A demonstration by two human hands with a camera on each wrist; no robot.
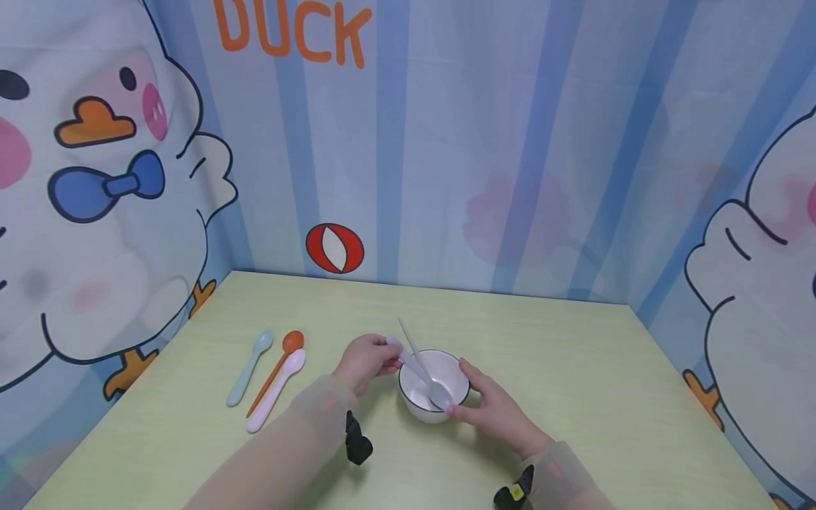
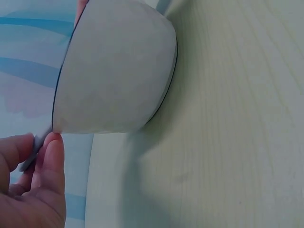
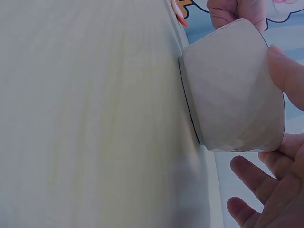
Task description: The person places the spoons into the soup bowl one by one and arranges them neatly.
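A white bowl with a dark rim stands upright on the table. Between thumb and fingers, my left hand pinches the handle end of a pale grey-lilac spoon, just over the bowl's left rim. The head of that spoon lies inside the bowl, near the front right. A thin pale stick-like handle leans out over the back rim; its lower end is hidden behind the spoon. My right hand grips the bowl's right side, thumb at the front rim. Seen from the right wrist, the bowl rests between thumb and fingers.
Left of my left arm lie three spoons side by side: light blue, orange and pale pink. Behind the pale wooden table hangs a blue striped cloth printed with ducks. Both wrists carry black straps.
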